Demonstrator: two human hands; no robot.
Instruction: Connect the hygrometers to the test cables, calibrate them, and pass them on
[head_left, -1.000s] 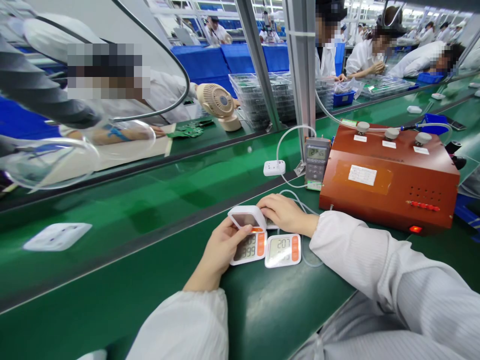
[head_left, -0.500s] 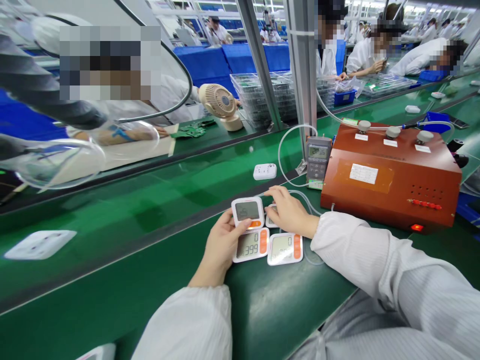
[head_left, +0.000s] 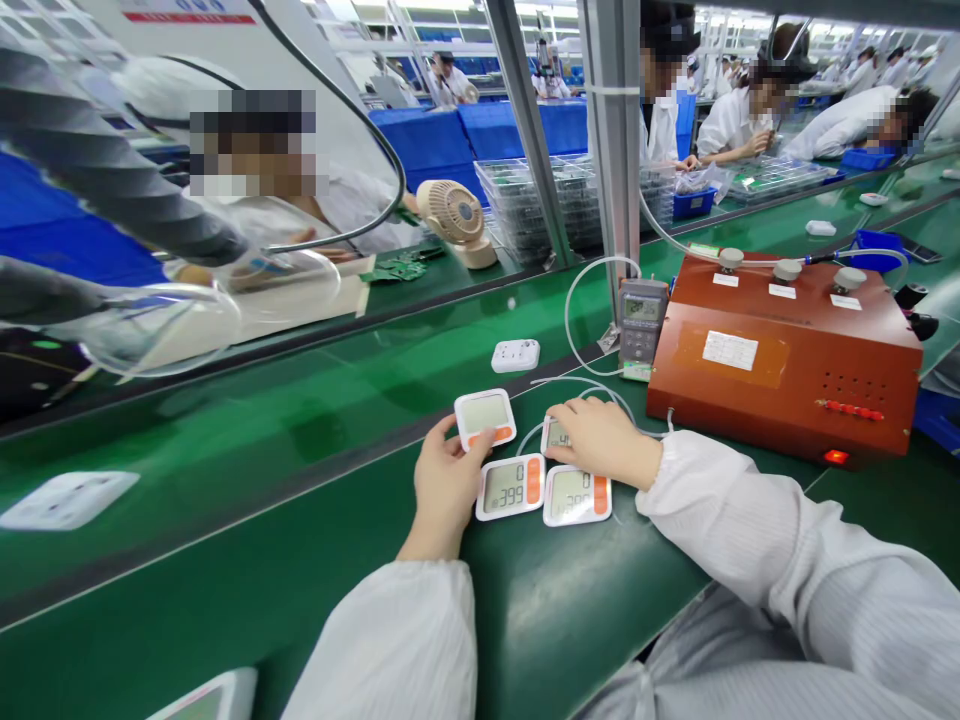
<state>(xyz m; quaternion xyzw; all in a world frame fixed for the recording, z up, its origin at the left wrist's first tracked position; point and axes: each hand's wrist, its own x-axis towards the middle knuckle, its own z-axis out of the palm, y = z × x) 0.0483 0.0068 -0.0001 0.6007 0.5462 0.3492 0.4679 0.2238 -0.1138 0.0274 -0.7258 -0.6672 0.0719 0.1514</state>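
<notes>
My left hand (head_left: pixel 448 480) holds a white blood pressure monitor (head_left: pixel 484 412) with orange buttons, thumb on its lower front edge. Its screen looks blank. Just to the right, my right hand (head_left: pixel 600 437) has its fingers closed over a second blood pressure monitor (head_left: pixel 553 437), which it partly covers. Below them lie two more monitors side by side on the green bench: the left one (head_left: pixel 502 490) reads 0 and 399, and the right one (head_left: pixel 570 496) has glare on its screen. A thin clear tube (head_left: pixel 574 380) curves behind my right hand.
An orange-brown metal box (head_left: pixel 787 390) with knobs stands at the right, beside a grey handheld pressure meter (head_left: pixel 642 325). White housings (head_left: pixel 515 355) lie on the green conveyor (head_left: pixel 315 400). Another device (head_left: pixel 217 698) is cut off at lower left. Co-workers sit across the line near a fan (head_left: pixel 452 212).
My left hand has drawn its monitor away to the left, and its screen has gone from dark to pale. The tube's end now shows free. My right hand shifted slightly right and down.
</notes>
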